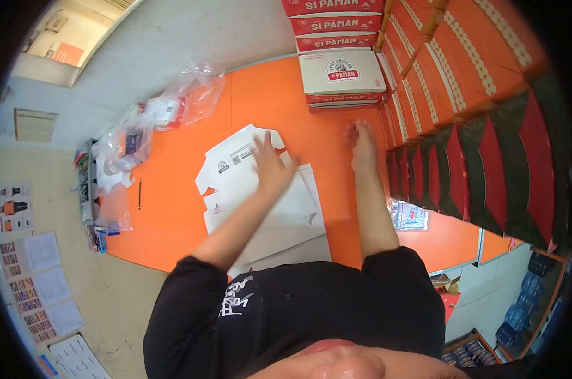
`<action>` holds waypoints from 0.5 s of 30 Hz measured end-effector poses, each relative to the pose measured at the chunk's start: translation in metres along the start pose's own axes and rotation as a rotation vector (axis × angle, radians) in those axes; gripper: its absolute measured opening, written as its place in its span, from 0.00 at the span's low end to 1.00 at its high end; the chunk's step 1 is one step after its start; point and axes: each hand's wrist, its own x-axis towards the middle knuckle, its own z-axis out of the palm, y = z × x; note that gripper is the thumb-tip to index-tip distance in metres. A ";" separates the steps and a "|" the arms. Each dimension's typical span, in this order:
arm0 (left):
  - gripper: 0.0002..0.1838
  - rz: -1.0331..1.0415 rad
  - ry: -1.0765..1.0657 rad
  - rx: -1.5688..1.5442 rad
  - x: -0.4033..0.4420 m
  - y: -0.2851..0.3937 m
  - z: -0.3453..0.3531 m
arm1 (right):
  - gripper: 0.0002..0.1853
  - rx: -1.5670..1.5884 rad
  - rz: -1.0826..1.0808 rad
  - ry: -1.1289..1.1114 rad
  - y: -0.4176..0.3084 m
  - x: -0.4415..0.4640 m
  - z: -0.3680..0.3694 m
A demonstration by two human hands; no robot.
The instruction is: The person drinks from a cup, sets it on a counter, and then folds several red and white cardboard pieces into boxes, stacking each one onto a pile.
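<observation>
Flat white die-cut box sheets (267, 221) lie on the orange table in front of me, overlapping one another. The top one carries a small black printed logo and a code square near its far end. Over that printed end, my left hand (273, 167) is open with its fingers spread; whether it touches the card I cannot tell. To the right of the sheets, my right hand (363, 145) is above the bare orange surface, just short of the box stack. Motion smears its fingers, and nothing can be made out in it.
Folded red-and-white "Si Paman" boxes (343, 72) are stacked at the back. Orange boxes (453, 63) and a row of dark green and red ones (482, 167) line the right. Plastic bags (188, 95) and a dark pen-like stick (140, 194) lie on the orange table (172, 170).
</observation>
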 end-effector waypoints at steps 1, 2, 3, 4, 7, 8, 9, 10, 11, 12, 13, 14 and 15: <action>0.56 -0.126 0.004 0.135 -0.032 -0.004 0.011 | 0.15 -0.089 0.062 -0.074 0.003 -0.015 -0.005; 0.58 -0.310 -0.088 0.177 -0.056 -0.003 0.020 | 0.12 -0.185 0.127 -0.152 0.008 -0.028 -0.008; 0.59 -0.498 -0.180 0.211 -0.075 -0.004 0.026 | 0.12 -0.187 0.131 -0.168 0.019 -0.038 -0.011; 0.59 -0.508 -0.167 0.206 -0.088 -0.016 0.030 | 0.11 -0.430 0.103 -0.246 0.034 -0.047 -0.013; 0.59 -0.254 -0.177 0.338 -0.112 -0.042 0.029 | 0.12 -0.835 -0.110 -0.403 0.037 -0.088 -0.008; 0.59 -0.272 -0.178 0.330 -0.111 -0.055 0.015 | 0.13 -0.991 -0.289 -0.467 0.031 -0.105 -0.006; 0.57 0.000 -0.271 0.251 -0.115 -0.078 -0.002 | 0.13 -1.003 -0.267 -0.485 0.019 -0.125 -0.005; 0.55 0.272 -0.354 0.162 -0.129 -0.096 -0.015 | 0.15 -1.016 -0.237 -0.537 0.003 -0.142 -0.002; 0.49 0.361 -0.283 0.431 -0.154 -0.080 -0.040 | 0.16 -1.024 -0.222 -0.589 -0.004 -0.153 0.001; 0.49 0.355 -0.273 0.428 -0.173 -0.088 -0.048 | 0.16 -1.026 -0.227 -0.600 -0.003 -0.162 -0.002; 0.48 0.298 -0.202 0.467 -0.191 -0.095 -0.056 | 0.17 -1.160 -0.264 -0.578 0.000 -0.171 -0.008; 0.46 0.242 -0.130 0.505 -0.203 -0.102 -0.065 | 0.17 -1.293 -0.304 -0.552 0.004 -0.176 -0.012; 0.46 0.247 -0.119 0.507 -0.204 -0.122 -0.065 | 0.17 -1.290 -0.317 -0.552 0.016 -0.174 -0.018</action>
